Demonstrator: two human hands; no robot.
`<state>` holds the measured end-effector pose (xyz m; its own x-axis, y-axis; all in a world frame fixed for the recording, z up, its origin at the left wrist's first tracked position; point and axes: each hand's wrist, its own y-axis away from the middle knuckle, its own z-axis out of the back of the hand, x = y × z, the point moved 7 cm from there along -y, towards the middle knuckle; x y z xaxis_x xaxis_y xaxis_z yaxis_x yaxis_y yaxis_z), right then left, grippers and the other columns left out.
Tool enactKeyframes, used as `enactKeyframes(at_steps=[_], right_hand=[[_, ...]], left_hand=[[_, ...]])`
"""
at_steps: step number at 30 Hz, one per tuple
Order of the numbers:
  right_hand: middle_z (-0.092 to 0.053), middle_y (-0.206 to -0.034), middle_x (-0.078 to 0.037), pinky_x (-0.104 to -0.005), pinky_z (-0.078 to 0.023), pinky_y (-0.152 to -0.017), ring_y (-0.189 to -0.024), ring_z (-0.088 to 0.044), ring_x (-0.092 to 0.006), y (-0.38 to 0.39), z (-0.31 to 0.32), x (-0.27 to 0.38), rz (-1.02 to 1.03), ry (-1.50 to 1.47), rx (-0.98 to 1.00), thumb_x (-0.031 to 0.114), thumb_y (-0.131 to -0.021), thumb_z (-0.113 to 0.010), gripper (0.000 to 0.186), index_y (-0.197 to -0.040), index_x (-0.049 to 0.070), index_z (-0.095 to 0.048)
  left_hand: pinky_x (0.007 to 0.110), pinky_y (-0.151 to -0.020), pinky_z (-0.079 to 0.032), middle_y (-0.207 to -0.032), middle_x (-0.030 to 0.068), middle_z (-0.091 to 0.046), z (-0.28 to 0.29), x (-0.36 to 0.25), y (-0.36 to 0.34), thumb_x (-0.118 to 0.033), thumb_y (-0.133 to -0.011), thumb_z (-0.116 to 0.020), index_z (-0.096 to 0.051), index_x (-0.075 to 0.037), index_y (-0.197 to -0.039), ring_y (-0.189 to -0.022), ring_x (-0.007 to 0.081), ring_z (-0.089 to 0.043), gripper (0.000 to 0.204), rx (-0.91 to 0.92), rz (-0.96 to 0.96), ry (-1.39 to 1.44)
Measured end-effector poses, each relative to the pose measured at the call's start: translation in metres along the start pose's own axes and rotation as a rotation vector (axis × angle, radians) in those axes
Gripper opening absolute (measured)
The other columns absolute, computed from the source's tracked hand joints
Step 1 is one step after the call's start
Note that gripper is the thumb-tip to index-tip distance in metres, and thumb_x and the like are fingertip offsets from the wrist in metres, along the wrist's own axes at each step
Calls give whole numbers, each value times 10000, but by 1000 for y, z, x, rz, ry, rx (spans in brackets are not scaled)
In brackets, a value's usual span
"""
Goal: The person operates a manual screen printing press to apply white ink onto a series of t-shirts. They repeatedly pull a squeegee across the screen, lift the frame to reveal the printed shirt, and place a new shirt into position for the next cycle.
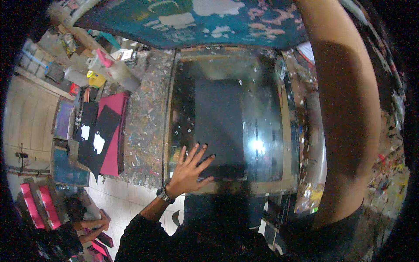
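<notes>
My left hand [192, 169] lies spread and flat at the near left corner of a black rectangular piece [219, 118], perhaps cloth or card. That piece lies on a shiny dark board [268, 109] with a worn wooden border. Over the board's far side tilts a raised printing screen [183, 37], teal with pale blotchy shapes. My right arm reaches up along the right side toward this screen; the hand itself is beyond the upper edge, so its hold is hidden.
A paint-spattered table [146, 126] surrounds the board. At left lie black pieces with white prints [102, 135] on a magenta panel [114, 163], with bottles [118, 72] behind. Another person's hands [98, 225] show at lower left, near pink strips [48, 205].
</notes>
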<state>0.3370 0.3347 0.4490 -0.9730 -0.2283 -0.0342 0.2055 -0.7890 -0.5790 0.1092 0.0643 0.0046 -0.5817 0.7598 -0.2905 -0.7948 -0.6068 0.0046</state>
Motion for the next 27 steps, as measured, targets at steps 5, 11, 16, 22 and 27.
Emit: enactKeyframes(at_steps=[5,11,16,22,27], right_hand=[[-648,-1267,-341,-504,-493,-1050,-1207,-626,-483,44,24,19,-81,-3,45,781,-896,-515,908,-1141,-66,-728],[-757,-973,-259,-492,-588,-850,-938,-750,-391,101,27,58,-177,22,31,755,-921,-507,818,-968,-16,-776],[-730,-898,-168,-493,-528,-880,-876,-705,-383,188,11,94,-92,138,-101,684,-941,-571,602,-990,98,-700],[-737,-1061,-130,-595,-449,-1004,-946,-719,-350,332,-102,139,-18,-87,318,535,-933,-655,434,-1050,116,-648],[-721,-823,-188,-540,-537,-661,-781,-712,-426,341,-149,115,15,-304,600,549,-901,-688,500,-1121,102,-645]], left_hand=[[629,-1258,-96,-1688,177,-280,-2,-1,-5,-577,-941,-643,-519,-202,-1517,-1572,389,-213,698,-65,-45,7],[612,-1264,-97,-1683,201,-274,-1,2,7,-598,-933,-641,-500,-176,-1523,-1575,410,-184,739,-88,-12,-25],[552,-1172,-359,-1566,255,-433,85,-5,-3,-467,-983,-668,-412,-103,-1552,-1427,391,-451,722,-534,24,510],[405,-847,-620,-1175,158,-635,55,46,59,-276,-1025,-665,-484,25,-1265,-1033,246,-702,425,-705,656,1349],[387,-809,-619,-1072,204,-661,-7,57,82,-208,-1050,-622,-423,38,-1174,-933,271,-732,340,-701,690,1371]])
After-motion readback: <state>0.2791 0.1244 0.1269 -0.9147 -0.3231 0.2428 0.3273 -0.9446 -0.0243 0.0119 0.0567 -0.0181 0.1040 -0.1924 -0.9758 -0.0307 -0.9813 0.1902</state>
